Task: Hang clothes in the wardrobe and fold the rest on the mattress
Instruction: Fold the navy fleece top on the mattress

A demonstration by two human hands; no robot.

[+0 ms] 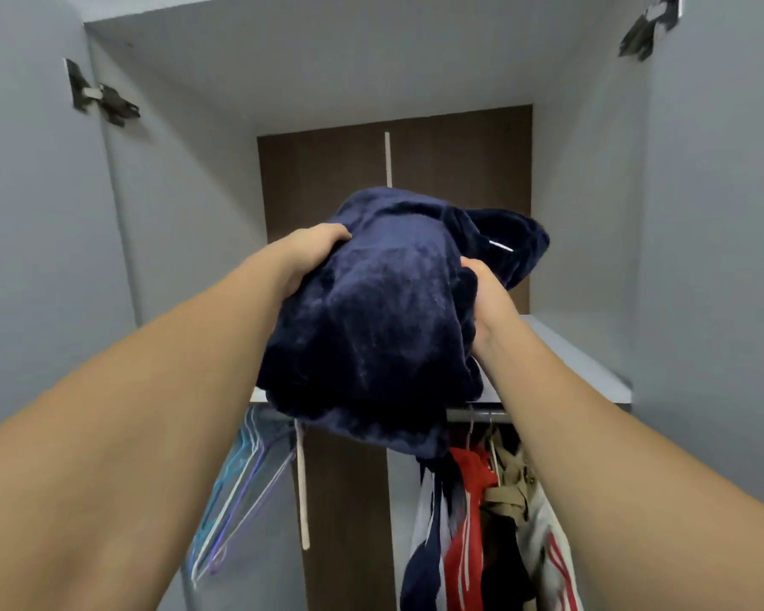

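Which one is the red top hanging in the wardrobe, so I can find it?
Look under the grey shelf of the open wardrobe, at the clothes on the rail on the right. The red top hangs there between a dark navy garment and a khaki one. It is the only bright red piece, with thin white stripes running down it.

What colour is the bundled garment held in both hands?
Dark navy blue garment, seen best in the head view.

I see a dark navy fleece garment (371,319), bunched and crumpled, raised at the open grey wardrobe's (702,258) upper shelf (565,355), red and khaki hung clothes (481,513) below
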